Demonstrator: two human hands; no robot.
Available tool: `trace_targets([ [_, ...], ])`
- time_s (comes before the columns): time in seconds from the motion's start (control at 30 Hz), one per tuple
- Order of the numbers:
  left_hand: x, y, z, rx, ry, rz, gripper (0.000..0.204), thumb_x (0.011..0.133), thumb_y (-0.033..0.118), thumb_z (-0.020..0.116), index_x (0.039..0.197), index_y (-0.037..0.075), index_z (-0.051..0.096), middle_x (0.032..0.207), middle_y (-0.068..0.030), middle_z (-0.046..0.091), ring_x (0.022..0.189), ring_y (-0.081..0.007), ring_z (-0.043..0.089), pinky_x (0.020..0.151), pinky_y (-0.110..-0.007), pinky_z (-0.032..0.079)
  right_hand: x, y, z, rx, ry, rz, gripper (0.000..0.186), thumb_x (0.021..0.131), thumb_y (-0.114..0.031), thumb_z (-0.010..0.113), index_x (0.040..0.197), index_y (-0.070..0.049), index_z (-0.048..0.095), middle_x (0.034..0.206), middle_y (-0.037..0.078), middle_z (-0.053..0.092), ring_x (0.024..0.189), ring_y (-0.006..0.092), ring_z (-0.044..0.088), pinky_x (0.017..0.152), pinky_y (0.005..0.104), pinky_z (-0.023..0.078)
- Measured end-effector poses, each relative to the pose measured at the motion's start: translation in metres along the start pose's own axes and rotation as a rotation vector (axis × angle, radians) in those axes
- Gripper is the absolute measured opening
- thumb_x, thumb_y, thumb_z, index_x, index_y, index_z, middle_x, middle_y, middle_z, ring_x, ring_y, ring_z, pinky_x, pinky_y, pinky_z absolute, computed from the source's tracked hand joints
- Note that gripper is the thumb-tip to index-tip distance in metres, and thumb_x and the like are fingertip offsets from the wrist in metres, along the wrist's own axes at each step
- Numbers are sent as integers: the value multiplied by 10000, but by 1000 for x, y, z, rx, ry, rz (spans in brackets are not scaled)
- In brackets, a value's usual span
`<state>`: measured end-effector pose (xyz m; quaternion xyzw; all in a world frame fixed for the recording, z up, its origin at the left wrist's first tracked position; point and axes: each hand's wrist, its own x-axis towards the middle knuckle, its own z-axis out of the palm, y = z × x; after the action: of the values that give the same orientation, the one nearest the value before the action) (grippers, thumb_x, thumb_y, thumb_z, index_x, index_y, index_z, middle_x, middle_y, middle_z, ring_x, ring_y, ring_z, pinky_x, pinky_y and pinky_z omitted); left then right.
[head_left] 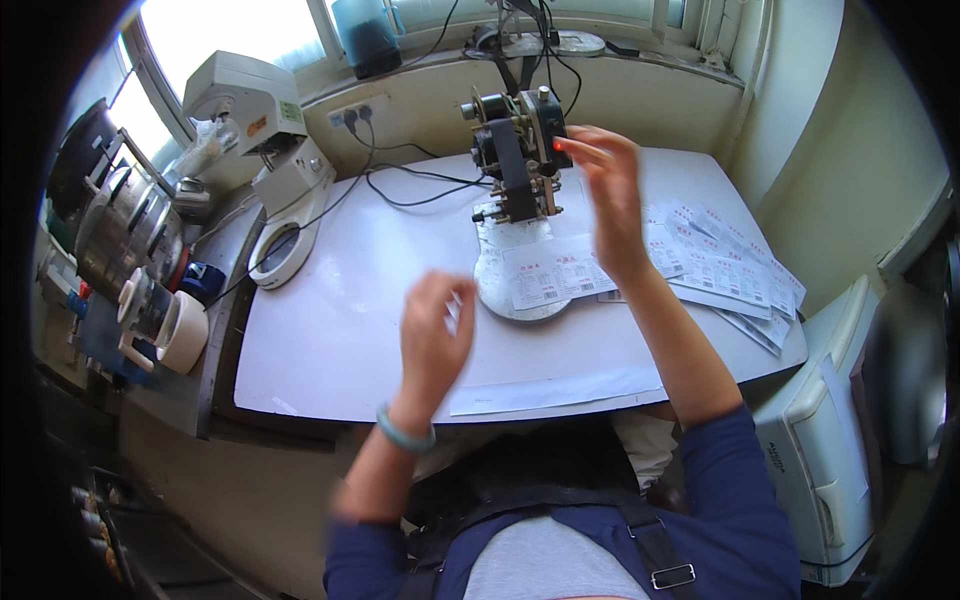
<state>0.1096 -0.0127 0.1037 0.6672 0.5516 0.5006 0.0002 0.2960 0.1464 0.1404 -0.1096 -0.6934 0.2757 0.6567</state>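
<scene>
A small benchtop machine [515, 155] of dark metal, perhaps a coding printer, stands at the back of the white table. My right hand [612, 195] has its fingers stretched out at the machine's right side, beside a small red light; whether they touch it cannot be told. Under the machine's head, a printed white sheet [548, 275] lies over the round grey base plate [520, 312]. My left hand [432, 335], with a pale green bangle [404, 430] at the wrist, hovers left of the plate. Its fingers are loosely curled and slightly blurred, with a gap at the thumb and nothing visible in them.
More printed sheets [735, 280] lie overlapped on the table's right side. A blank paper strip [555, 392] runs along the front edge. A white stand-type device [285, 165] stands at left, with black cables [420, 200] behind. A white cabinet-like unit [815, 450] is at right.
</scene>
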Motion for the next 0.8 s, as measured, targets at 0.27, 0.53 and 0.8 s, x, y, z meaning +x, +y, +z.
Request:
trace_targets([
  [0.27, 172, -46, 62, 50, -135, -251, 305, 924, 269, 725, 915, -36, 727, 717, -68, 652, 674, -177, 583, 626, -333, 466, -86, -57, -72, -224, 150, -45, 330, 1071, -362, 460, 1238, -78, 466, 1248, 148, 541, 1119, 226, 606, 1019, 404, 477],
  [0.53, 126, -26, 51, -472, -265, -364, 222, 929, 188, 739, 911, -33, 725, 761, -3, 645, 656, -66, 536, 576, -239, 420, -115, -61, -78, -212, 79, -33, 308, 1057, -331, 509, 1165, -45, 468, 1185, 147, 523, 1050, 213, 565, 975, 371, 464],
  [0.8, 58, -17, -12, 99, -183, -119, 202, 945, 193, 677, 951, 3, 746, 775, -121, 633, 680, -256, 584, 633, -348, 475, -157, -66, -85, -336, -53, 151, 216, 1000, -203, 599, 1109, -29, 533, 1182, 179, 562, 1034, 248, 582, 934, 347, 472],
])
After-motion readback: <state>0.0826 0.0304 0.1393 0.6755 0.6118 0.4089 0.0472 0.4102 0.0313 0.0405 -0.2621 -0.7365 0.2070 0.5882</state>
